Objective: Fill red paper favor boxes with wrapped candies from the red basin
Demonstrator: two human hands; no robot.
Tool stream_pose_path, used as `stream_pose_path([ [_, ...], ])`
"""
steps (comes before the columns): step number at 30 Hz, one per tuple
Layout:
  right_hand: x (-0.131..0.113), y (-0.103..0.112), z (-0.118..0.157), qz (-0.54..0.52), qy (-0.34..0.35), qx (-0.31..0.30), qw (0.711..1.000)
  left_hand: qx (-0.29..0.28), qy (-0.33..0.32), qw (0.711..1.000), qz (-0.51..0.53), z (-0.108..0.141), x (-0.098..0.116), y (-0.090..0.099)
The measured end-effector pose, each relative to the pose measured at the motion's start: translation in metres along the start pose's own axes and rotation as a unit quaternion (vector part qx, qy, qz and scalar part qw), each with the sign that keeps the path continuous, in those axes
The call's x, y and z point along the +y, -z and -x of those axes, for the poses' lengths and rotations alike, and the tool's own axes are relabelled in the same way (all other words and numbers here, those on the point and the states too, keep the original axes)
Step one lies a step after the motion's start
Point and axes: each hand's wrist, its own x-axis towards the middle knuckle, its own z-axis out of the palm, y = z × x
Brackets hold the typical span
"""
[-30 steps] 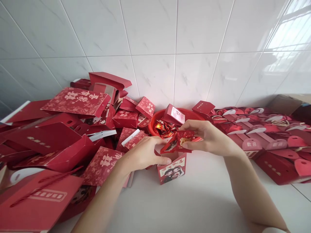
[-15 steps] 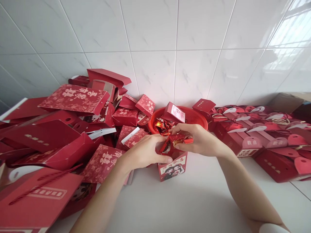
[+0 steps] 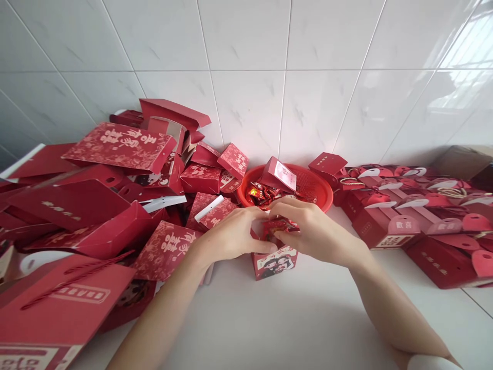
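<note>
A small red gift box (image 3: 276,263) with a cartoon couple on its front stands on the white surface, its top open. My left hand (image 3: 241,234) grips the box's left side, thumb along the near rim. Over the opening, my right hand (image 3: 304,226) is closed on red-wrapped candies (image 3: 278,226), which sit low at the box's mouth. Part of the candies is hidden behind the fingers. Just behind the hands is a red plastic basket (image 3: 325,191) with more wrapped candies (image 3: 261,192) and a small box (image 3: 279,174) in it.
A heap of red gift boxes and bags (image 3: 119,149) fills the left side. Closed red boxes with handles (image 3: 387,223) stand in rows at the right. A cardboard box (image 3: 462,164) is at the far right. A tiled wall (image 3: 246,103) rises behind everything.
My right hand has lowered the wrapped candies from above the gift box down into its opening. My left hand still holds the box. The view has shifted slightly.
</note>
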Motion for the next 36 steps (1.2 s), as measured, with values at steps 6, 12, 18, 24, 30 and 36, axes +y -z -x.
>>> stream_pose_path([
  [6, 0.005, 0.011, -0.003, -0.079, -0.031, 0.056, 0.995, 0.011, -0.009, 1.000, 0.003, 0.000, -0.003, -0.001],
  [12, 0.012, 0.015, -0.005, -0.096, -0.030, -0.038, 0.994, 0.027, 0.001, 0.999, -0.017, 0.000, -0.005, -0.002],
  [18, 0.010, 0.020, -0.004, -0.114, -0.029, -0.060, 0.991, 0.012, 0.000, 0.999, -0.036, 0.000, -0.006, -0.001],
  [24, 0.011, 0.021, -0.005, -0.131, -0.034, -0.068, 0.988, -0.029, 0.025, 0.997, -0.073, 0.001, -0.002, 0.001],
  [30, 0.010, 0.019, -0.005, -0.105, -0.018, -0.089, 0.990, -0.023, 0.017, 0.998, -0.061, 0.000, -0.002, 0.001],
  [36, 0.015, 0.023, -0.003, -0.117, -0.021, -0.033, 0.992, -0.015, 0.017, 0.998, -0.059, -0.001, -0.004, 0.000],
])
